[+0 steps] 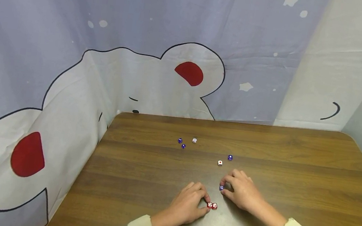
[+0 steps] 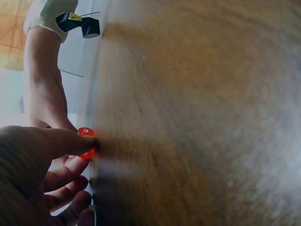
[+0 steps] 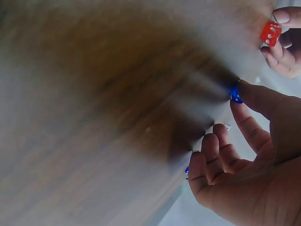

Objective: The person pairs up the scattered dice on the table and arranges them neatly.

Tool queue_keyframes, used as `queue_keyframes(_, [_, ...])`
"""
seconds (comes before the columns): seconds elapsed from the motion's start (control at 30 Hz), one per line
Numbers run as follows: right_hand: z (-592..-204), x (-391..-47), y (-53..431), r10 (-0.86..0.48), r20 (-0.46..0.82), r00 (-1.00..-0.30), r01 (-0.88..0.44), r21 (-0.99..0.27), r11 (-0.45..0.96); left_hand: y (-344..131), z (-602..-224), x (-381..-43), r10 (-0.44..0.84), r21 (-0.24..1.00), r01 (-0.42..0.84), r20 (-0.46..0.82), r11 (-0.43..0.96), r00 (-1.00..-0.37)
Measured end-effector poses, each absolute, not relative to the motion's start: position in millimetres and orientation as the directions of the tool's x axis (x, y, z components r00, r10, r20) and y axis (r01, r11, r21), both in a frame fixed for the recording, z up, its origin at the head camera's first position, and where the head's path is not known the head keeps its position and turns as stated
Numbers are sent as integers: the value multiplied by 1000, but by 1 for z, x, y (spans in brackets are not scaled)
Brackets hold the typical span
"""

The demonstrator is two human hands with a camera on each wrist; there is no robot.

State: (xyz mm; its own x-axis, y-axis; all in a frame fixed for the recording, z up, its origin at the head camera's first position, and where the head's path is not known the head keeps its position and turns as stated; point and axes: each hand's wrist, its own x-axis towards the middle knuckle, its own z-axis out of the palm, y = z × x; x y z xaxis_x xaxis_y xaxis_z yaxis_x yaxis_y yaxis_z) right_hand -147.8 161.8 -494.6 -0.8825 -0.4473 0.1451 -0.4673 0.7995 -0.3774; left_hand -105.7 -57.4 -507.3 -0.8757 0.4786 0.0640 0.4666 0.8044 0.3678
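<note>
Near the front of the table, two red dice stand side by side, touching: a left red die point(image 1: 209, 205) and a right red die point(image 1: 214, 206). My left hand point(image 1: 187, 202) pinches the left one between thumb and index finger; the left wrist view shows the thumb over the red die point(image 2: 84, 131). Just beyond and to the right, my right hand point(image 1: 243, 190) pinches a blue die point(image 1: 221, 187) between thumb and index fingertip. In the right wrist view that blue die point(image 3: 236, 95) sits at the tabletop, its other fingers loosely bent.
Past the right hand lie a white die point(image 1: 220, 163) with a red dot and another blue die point(image 1: 230, 157). Farther back left are two blue dice point(image 1: 180, 140) and a white die point(image 1: 194, 140). A printed curtain point(image 1: 252, 54) hangs behind the wooden table point(image 1: 131, 182).
</note>
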Motion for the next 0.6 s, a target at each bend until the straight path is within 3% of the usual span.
queue_keyframes(0.6, [-495, -142, 153, -467, 153, -871, -489, -369, 791, -56, -508, -109, 477, 376, 459, 51, 805, -878])
